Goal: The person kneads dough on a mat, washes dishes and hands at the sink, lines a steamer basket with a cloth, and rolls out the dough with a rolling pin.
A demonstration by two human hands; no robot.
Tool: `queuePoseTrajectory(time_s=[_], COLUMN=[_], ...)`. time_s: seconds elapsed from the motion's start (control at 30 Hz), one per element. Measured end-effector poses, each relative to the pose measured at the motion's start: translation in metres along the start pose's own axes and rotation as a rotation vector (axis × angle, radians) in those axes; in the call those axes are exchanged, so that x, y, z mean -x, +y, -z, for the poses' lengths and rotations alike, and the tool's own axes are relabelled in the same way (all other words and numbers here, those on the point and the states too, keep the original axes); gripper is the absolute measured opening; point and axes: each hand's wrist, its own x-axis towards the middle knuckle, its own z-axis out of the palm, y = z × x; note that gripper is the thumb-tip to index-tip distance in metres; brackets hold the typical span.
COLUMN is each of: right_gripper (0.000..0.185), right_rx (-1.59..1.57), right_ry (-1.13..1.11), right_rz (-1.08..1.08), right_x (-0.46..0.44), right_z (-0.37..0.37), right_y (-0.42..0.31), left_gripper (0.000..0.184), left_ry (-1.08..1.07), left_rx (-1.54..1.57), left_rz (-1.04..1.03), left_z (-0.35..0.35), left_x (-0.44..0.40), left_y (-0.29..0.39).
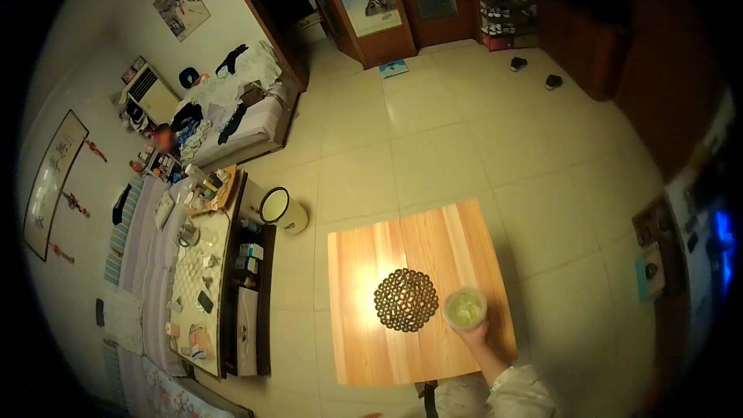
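Observation:
A clear round container (465,307) with pale green slices in it is at the right side of the wooden table (371,255). My right hand (474,334) is closed round its near side; whether its base touches the tabletop cannot be made out. Just left of the container lies a dark openwork round mat (406,299). Only a sliver of skin, seemingly my left hand (374,416), shows at the bottom edge, below the table's near side, its fingers hidden.
A bin (284,210) stands left of the table. Beyond it is a long low table (203,251) with a phone, kettle and other items, beside a sofa (147,263). Clothes cover a daybed (240,135). Shoes (552,82) lie on the tiled floor (433,139).

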Motion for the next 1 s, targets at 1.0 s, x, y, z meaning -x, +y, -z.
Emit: queuePoseTrajectory(time_s=[1.0], right_gripper=[0.083], right_rx=[0.080], right_ry=[-0.531], right_rz=[0.481], right_x=[0.070], right_z=[0.095], right_y=[-0.413], left_gripper=[0.033], left_ry=[0.067], left_rx=[0.223], left_rz=[-0.140], left_z=[0.124], left_x=[-0.046], left_y=[-0.041])
